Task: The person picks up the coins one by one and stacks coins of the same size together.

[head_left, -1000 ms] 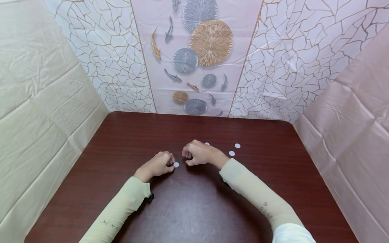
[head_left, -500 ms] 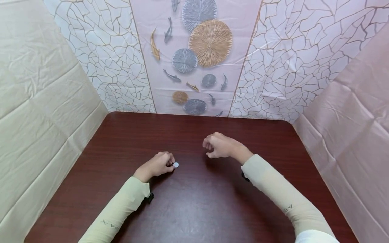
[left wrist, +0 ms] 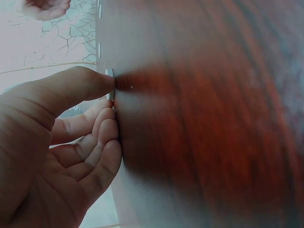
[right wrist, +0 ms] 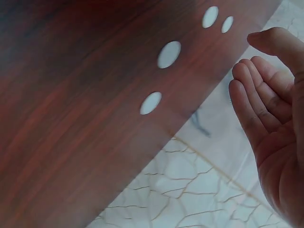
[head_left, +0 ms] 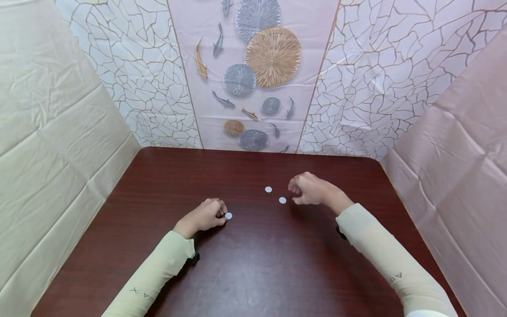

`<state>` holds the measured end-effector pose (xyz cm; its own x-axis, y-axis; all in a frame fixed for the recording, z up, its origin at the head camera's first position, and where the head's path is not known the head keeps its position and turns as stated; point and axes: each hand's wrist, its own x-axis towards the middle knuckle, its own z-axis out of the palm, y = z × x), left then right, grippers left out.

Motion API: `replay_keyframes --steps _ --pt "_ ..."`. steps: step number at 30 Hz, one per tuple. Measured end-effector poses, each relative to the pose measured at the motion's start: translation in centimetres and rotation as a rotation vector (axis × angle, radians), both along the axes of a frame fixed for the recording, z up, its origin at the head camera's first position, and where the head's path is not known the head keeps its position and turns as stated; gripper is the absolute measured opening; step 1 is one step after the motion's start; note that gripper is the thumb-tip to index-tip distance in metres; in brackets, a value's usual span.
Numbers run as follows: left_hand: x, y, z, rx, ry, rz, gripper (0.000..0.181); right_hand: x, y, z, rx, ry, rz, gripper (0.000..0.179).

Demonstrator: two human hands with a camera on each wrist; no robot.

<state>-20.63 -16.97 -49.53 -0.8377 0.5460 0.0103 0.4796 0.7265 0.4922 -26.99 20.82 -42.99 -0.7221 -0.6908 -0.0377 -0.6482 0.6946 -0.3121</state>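
A small white disc (head_left: 228, 215) lies flat on the dark red-brown table (head_left: 245, 264). My left hand (head_left: 203, 215) pinches it between thumb and index fingertip, at the table surface. In the left wrist view the thumb (left wrist: 80, 84) partly covers the disc (left wrist: 109, 76). My right hand (head_left: 313, 188) hovers above the table with loosely bent fingers and nothing visible in them. Left of it lie two more discs, a farther one (head_left: 268, 189) and a nearer one (head_left: 282, 200). The right wrist view shows several discs, including two larger-looking ones (right wrist: 169, 54); some are hidden behind the hand in the head view.
A patterned cloth backdrop (head_left: 253, 88) with fish and round motifs stands behind the table's far edge. Pale cloth walls flank it at left (head_left: 47, 132) and right (head_left: 455, 141). A dark strap piece (head_left: 193, 259) shows under the left wrist.
My right hand has moved right, away from the left hand, uncovering two discs in the middle and covering the two at the right. My left hand stays at its disc.
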Motion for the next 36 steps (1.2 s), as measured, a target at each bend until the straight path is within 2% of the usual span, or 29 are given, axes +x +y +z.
replay_keyframes --steps 5,10,18,29,36 --pt "0.0 0.1 0.0 0.001 -0.019 0.011 0.011 -0.1 1.5 -1.2 0.006 -0.004 -0.033 0.026" --pt "0.0 0.0 0.1 -0.003 -0.004 0.007 0.011 -0.3 2.4 -2.3 0.025 -0.012 -0.066 0.022" --pt "0.1 0.1 0.1 -0.004 -0.042 0.03 0.011 -0.9 3.4 -3.7 0.036 -0.016 -0.086 0.02" --pt "-0.1 0.1 -0.2 -0.002 -0.024 0.01 0.011 -1.9 3.3 -3.9 0.094 -0.082 -0.083 0.021" --pt "-0.2 0.0 -0.3 -0.012 -0.023 0.021 0.01 -2.9 2.7 -3.4 0.146 -0.157 -0.079 0.013"
